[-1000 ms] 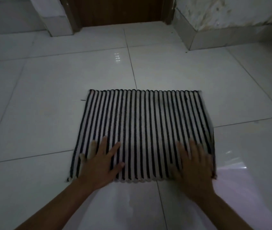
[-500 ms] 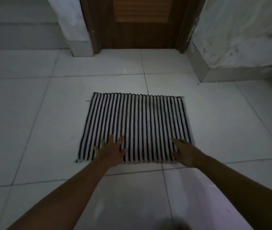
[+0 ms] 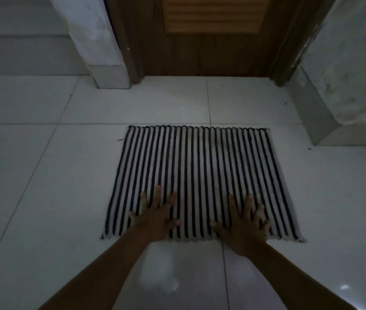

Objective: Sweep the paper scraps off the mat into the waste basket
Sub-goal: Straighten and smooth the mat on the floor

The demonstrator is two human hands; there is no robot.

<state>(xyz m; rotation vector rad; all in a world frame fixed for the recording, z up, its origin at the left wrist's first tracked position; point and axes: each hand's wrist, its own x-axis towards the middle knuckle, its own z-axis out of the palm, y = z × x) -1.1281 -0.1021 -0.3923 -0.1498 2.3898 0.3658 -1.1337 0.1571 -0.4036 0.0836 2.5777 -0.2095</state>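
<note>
A black-and-white striped mat [image 3: 200, 166] lies flat on the white tiled floor. My left hand [image 3: 157, 218] rests palm down on the mat's near edge, left of centre, fingers spread. My right hand [image 3: 244, 224] lies flat on the near edge further right, fingers also spread. Neither hand holds anything. No paper scraps and no waste basket show in this dim view.
A brown wooden door [image 3: 209, 36] with a louvred panel stands shut beyond the mat. A white pillar [image 3: 97, 41] flanks it on the left, a marbled wall with a skirting [image 3: 325, 104] on the right. White floor tiles [image 3: 43, 175] surround the mat.
The view has tilted up, showing more of the door. Both hands stay on the mat's near edge; the right hand has turned from side-on to flat with spread fingers.
</note>
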